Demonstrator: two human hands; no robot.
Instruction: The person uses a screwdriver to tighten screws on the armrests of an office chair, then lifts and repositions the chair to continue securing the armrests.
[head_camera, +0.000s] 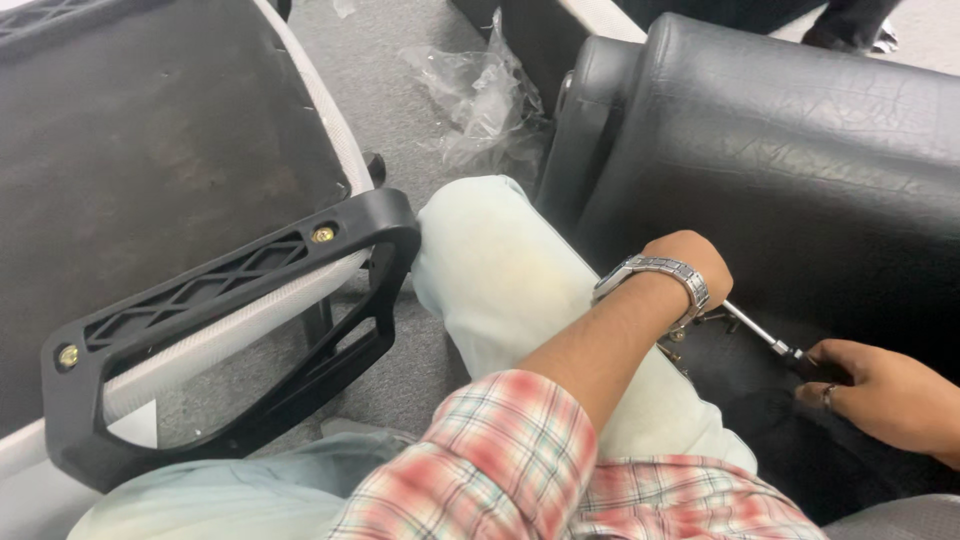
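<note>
My left hand (690, 258), with a metal watch (662, 272) on the wrist, reaches over my raised knee (500, 270) to the black leather chair cushion (800, 150). Its fingers curl out of sight at the far end of a screwdriver (757, 331) with a silver shaft. My right hand (885, 395), wearing a ring, grips the tool's black handle low on the cushion. A few small screws or fittings lie under my left wrist, half hidden.
A black plastic armrest frame (250, 330) with brass bolts is attached to a dark chair panel (150, 150) at the left. Crumpled clear plastic wrap (480, 90) lies on the grey carpet. Another person's dark shoe (840, 35) shows at the top right.
</note>
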